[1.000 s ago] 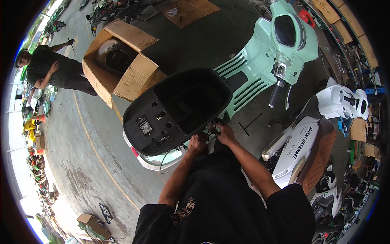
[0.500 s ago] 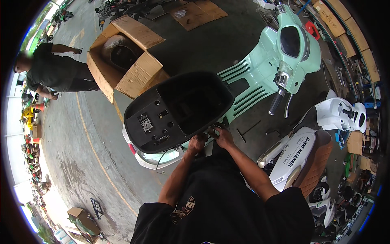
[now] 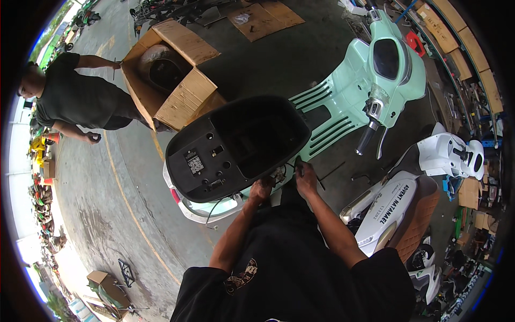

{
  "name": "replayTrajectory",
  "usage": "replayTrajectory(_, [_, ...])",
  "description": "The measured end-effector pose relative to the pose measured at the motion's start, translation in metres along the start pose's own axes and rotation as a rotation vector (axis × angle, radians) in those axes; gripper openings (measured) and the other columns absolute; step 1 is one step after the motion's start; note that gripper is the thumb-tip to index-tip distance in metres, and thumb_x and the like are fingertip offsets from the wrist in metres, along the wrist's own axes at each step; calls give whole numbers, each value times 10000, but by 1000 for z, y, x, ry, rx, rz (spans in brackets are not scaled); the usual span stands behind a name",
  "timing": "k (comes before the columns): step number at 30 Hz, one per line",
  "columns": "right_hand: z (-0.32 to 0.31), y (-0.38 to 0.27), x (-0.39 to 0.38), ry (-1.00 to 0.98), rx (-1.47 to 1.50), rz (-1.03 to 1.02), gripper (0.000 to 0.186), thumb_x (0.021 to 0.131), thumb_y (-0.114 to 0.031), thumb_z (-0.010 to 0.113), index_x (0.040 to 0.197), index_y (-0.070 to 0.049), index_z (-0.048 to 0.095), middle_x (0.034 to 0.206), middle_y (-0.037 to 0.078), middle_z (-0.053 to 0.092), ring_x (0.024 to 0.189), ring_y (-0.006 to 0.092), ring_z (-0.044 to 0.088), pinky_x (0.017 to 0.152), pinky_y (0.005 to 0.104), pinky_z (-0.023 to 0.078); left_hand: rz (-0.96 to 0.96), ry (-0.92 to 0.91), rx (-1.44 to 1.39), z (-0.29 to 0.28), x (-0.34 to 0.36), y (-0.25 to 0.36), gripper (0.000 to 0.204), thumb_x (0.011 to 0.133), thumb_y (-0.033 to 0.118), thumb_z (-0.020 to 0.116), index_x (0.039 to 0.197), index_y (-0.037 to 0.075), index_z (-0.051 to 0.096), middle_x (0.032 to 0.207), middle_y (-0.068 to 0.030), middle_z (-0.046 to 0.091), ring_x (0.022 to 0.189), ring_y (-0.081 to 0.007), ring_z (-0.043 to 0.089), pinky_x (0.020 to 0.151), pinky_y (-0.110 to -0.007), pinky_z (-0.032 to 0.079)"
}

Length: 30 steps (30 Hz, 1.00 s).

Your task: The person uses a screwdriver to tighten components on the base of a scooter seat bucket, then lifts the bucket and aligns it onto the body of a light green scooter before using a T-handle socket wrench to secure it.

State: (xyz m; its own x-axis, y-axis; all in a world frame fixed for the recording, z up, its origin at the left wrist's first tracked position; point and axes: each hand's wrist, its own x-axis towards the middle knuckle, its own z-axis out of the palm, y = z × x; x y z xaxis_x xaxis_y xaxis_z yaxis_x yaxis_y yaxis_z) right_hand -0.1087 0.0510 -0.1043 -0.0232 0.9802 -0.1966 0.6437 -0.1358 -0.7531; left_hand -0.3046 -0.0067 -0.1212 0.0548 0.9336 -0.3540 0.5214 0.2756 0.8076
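Note:
A mint-green scooter (image 3: 348, 91) stands before me with its black under-seat storage tub (image 3: 225, 129) exposed and a cable hanging from its rear side. My left hand (image 3: 262, 188) is closed at the tub's near edge, by a small metal part (image 3: 278, 174) on the scooter's side. A little to its right, my right hand (image 3: 304, 177) has its fingers curled beside the green bodywork, near the tub's front corner. What either hand grips is too small and shadowed to make out.
An open cardboard box (image 3: 185, 94) with a wrapped part inside stands behind the tub. A co-worker (image 3: 86, 96) bends at left, a thin tool in one hand. A white scooter (image 3: 389, 212) is at right, shelving (image 3: 461, 32) beyond, flattened cardboard (image 3: 268, 21) at the back.
My right hand has shifted right, away from my left hand, exposing more of the metal part. The co-worker has turned and moved right toward the box, lower hand now down.

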Motion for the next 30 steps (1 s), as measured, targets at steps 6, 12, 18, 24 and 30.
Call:
replayTrajectory(6, [-12, 23, 28, -314, -22, 36, 275, 847, -177, 589, 1078, -40, 646, 823, 174, 655, 798, 323, 632, 713, 404, 481, -73, -65, -26, -4, 1, 21, 237, 877, 236, 526, 884, 33, 648, 969, -167, 628, 961, -334, 571, 870, -413, 426])
replayTrajectory(12, [-33, -14, 33, -583, 388, 333, 316, 836, -118, 586, 1146, -110, 646, 747, 39, 622, 528, 101, 475, 457, 263, 375, -38, 105, -3, 2, -7, 18, 291, 884, 273, 561, 1122, 108, 589, 1046, -161, 639, 974, -357, 594, 861, -435, 448])
replayTrajectory(18, [-18, 1, 41, -728, 434, 263, 358, 843, -53, 582, 1191, -127, 626, 779, -16, 620, 524, 51, 417, 457, 217, 339, 57, 109, -13, 13, -2, -3, 349, 882, 265, 564, 1203, 130, 536, 1100, -180, 612, 1064, -389, 546, 898, -463, 432])
replayTrajectory(24, [5, 12, 47, -712, 332, 87, 309, 820, -98, 657, 1129, -89, 644, 925, 91, 694, 841, 172, 640, 765, 285, 493, 130, 177, 84, 22, 0, -20, 344, 872, 225, 568, 1203, 141, 527, 1121, -200, 604, 1061, -407, 549, 891, -474, 441])
replayTrajectory(30, [3, 3, 51, -653, -72, -151, 366, 791, -262, 704, 1115, -103, 644, 1000, 104, 678, 967, 269, 630, 862, 358, 486, 234, 177, 32, 17, 0, -16, 336, 849, 157, 554, 1178, 94, 533, 1129, -194, 602, 1067, -407, 547, 898, -471, 437])
